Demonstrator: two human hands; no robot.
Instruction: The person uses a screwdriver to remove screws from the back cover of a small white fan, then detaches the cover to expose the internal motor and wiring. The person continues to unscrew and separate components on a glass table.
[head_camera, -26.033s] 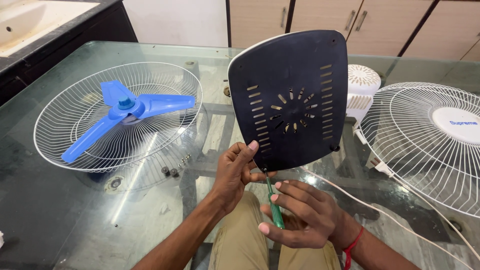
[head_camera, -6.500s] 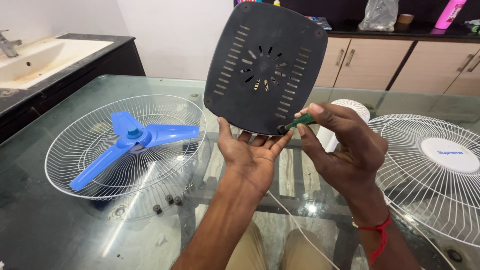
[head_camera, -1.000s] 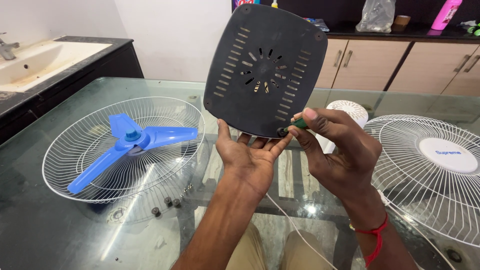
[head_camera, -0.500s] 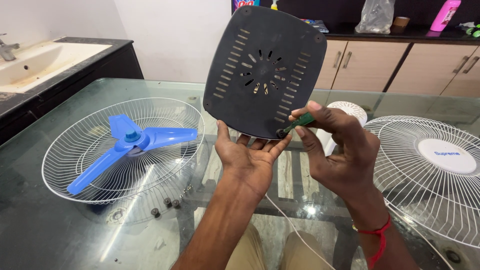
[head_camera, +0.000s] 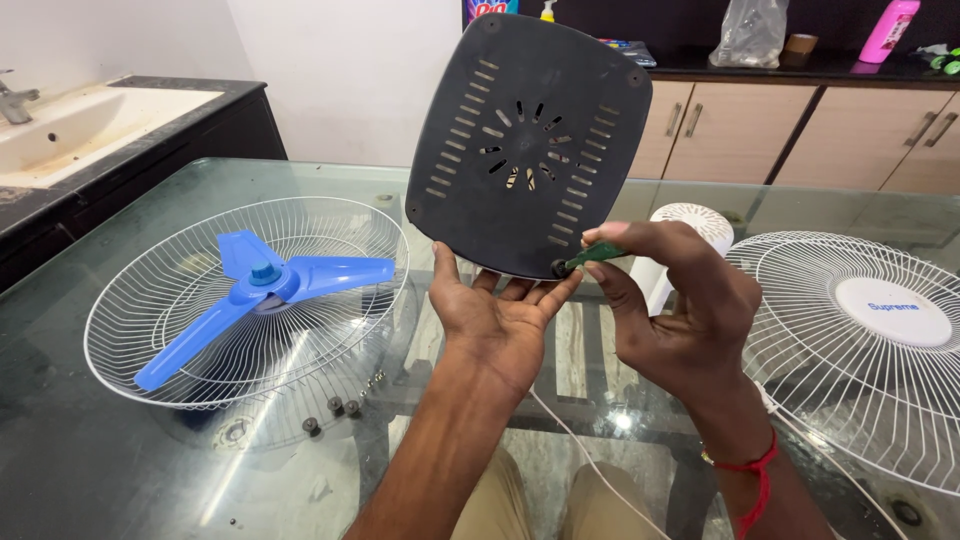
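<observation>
left hand (head_camera: 497, 315) open, palm up, cradling lower edge of dark base plate (head_camera: 525, 140), held upright above glass counter (head_camera: 90, 440). right hand (head_camera: 680, 310) pinches green screwdriver (head_camera: 590, 256), tip in lower-right corner screw. loose screws (head_camera: 340, 405) on counter; blade (head_camera: 255, 285) in guard (head_camera: 150, 330) already off.

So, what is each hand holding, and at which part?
The left hand supports the dark vented cover under its bottom edge. The right hand pinches the green screwdriver by its handle, tip at the cover's lower corner.
</observation>
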